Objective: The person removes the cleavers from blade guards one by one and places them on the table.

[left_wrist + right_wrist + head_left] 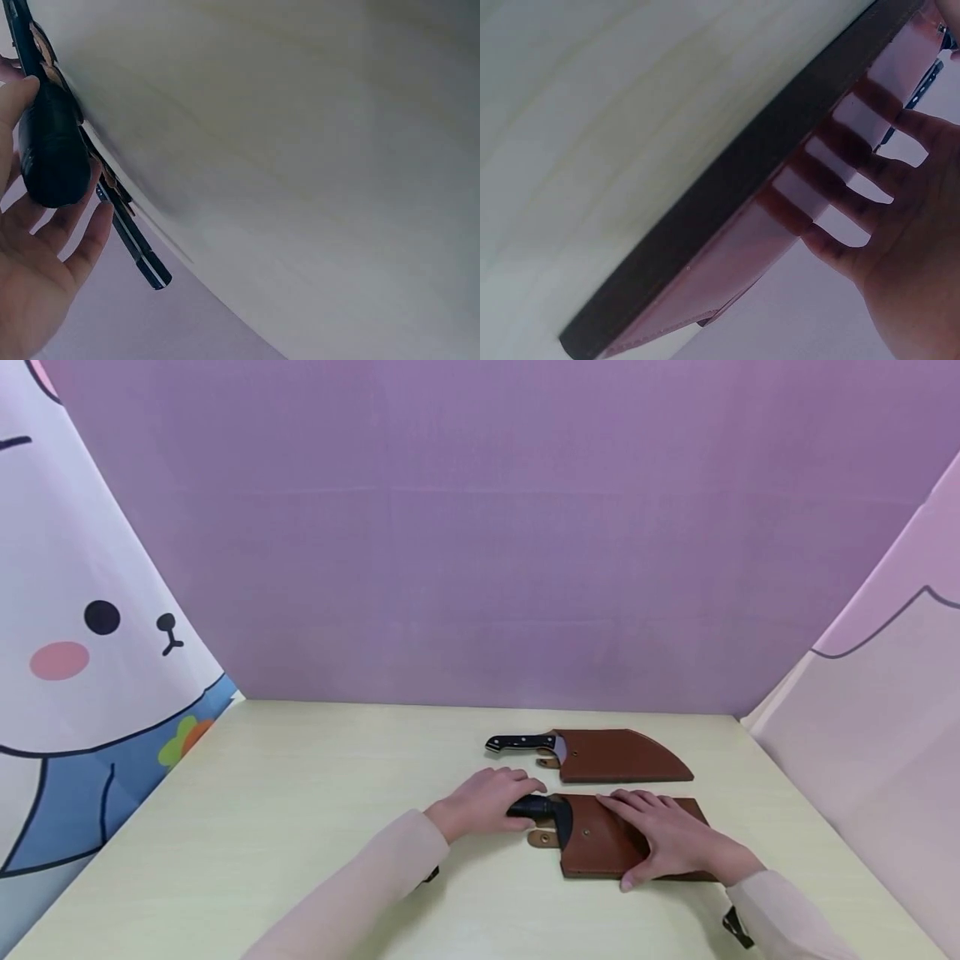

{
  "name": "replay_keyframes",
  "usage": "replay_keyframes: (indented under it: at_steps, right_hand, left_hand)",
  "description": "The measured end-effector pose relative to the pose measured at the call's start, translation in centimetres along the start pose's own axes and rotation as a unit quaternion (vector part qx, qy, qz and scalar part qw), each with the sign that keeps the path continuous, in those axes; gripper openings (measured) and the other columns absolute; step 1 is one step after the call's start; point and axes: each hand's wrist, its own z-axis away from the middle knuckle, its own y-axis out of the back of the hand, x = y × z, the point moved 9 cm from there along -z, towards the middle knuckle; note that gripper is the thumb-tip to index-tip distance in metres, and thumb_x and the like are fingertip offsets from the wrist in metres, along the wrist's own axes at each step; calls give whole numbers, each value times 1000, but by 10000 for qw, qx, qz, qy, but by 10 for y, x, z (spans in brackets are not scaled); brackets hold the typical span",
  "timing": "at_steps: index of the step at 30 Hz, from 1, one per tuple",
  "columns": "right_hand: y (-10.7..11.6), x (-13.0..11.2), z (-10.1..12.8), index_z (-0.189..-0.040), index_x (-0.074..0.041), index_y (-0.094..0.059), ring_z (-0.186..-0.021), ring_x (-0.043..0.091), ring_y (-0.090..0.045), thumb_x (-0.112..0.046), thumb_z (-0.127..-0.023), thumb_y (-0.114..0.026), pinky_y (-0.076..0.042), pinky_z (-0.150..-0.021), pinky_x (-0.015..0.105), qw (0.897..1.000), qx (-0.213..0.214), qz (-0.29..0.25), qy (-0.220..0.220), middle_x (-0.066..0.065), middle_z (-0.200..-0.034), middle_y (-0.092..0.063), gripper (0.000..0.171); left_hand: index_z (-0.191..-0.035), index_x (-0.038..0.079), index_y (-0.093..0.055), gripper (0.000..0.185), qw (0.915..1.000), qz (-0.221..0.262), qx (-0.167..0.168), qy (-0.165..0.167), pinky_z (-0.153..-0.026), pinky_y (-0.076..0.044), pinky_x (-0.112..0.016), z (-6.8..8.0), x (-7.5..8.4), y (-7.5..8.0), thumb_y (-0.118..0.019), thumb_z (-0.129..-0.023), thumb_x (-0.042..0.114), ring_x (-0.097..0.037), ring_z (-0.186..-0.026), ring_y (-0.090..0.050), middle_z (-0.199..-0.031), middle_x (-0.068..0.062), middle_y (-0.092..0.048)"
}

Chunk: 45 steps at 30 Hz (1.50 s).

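We see a knife point(534, 807) with a black handle point(528, 807), its dark blade point(564, 823) tucked into a brown sheath point(598, 852) so that only the heel shows. Both lie right of the table's point(337, 768) middle, the handle pointing toward the table's left side. The sheath is broad and glossy; its snap strap point(542, 839) sticks out unfastened.

A pale table point(300, 777) meets a purple backdrop point(480, 535) between printed side panels point(75, 693)
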Motion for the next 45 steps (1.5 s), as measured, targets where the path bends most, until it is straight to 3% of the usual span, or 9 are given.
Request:
replay_keyframes:
  at_steps: [14, 45]
  right_hand:
    - [0, -1, 0, -141, -19, -34, -124, 40, -37, -77, -56, -62, -30, -89, 67, 9999, -122, -34, -77, 17, -138, -40, 108]
    - [9, -7, 1, -138, -17, -40, -116, 34, -44, -81, -54, -59, -38, -87, 58, 9990, 276, 349, 24, 13, -131, -47, 108]
  left_hand:
    - [-121, 29, -54, 41, 9998, -47, -140, -122, -63, -40, -20, -8, 1, -7, -62, -84, 42, -4, -78, -54, -95, 9, -60]
    - [-117, 33, -53, 37, 9990, -224, -357, -133, -66, -40, -23, -18, 3, -13, -62, -83, 45, -3, -82, -56, -98, 12, -62]
